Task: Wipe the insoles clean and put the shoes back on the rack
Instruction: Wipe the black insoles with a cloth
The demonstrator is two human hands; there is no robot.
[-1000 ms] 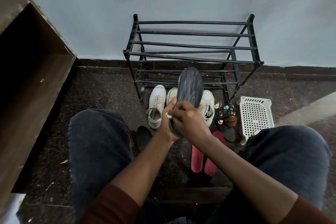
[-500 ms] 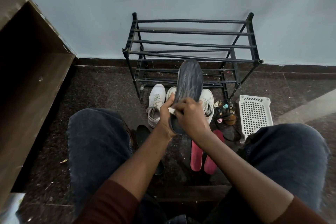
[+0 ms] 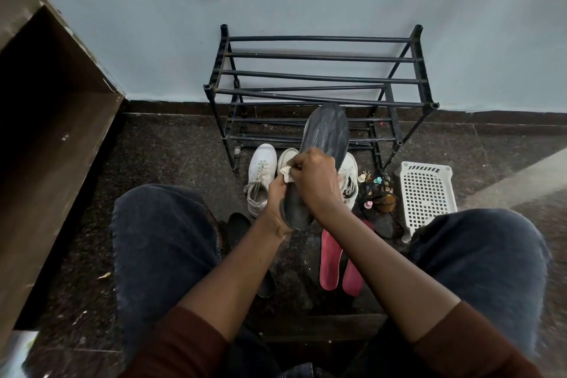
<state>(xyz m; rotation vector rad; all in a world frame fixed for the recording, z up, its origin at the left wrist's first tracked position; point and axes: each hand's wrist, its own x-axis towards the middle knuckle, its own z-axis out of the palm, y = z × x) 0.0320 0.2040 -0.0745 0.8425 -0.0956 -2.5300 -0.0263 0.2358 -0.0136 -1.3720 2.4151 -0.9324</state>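
Fingers of your left hand (image 3: 276, 198) grip the dark insole (image 3: 326, 132); your right hand (image 3: 316, 181) pinches the cloth (image 3: 287, 175), seemingly mid-wipe; sweep toeward next.

White perforated plastic basket (image 3: 426, 190) on the floor at right. Brown wooden cabinet (image 3: 55, 147) at left, standing against the pale blue wall (image 3: 153, 24). Dark speckled stone floor (image 3: 171, 144), with a lighter strip (image 3: 521, 181) crossing its far right. Dark jeans (image 3: 159, 239) in the foreground.

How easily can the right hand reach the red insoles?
Probably yes, once it lets go: the right hand holds a cloth against the grey insole, but the red insoles lie uncovered close beneath it.
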